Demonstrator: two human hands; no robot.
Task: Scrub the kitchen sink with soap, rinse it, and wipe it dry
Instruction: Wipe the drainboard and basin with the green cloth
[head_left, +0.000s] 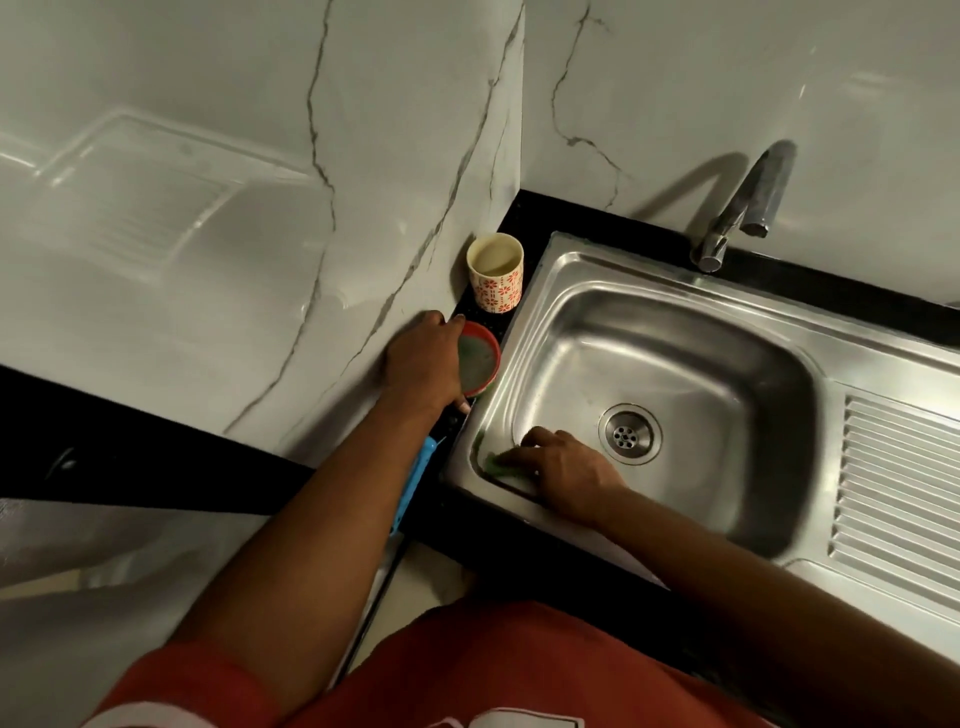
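A stainless steel sink (691, 332) with a round drain (629, 434) is set into a black counter. My right hand (563, 475) presses a green scrub pad (493, 461) against the basin's near-left corner, fingers curled over it. My left hand (423, 364) grips a small red soap dish (480, 361) that stands on the black counter strip left of the sink. The dish holds greenish soap.
A cream cup with red flowers (495, 273) stands behind the soap dish in the corner. The chrome tap (743, 208) rises behind the sink. A ribbed drainboard (898, 493) lies to the right. A blue object (413, 483) lies under my left forearm. Marble wall panels close off the left.
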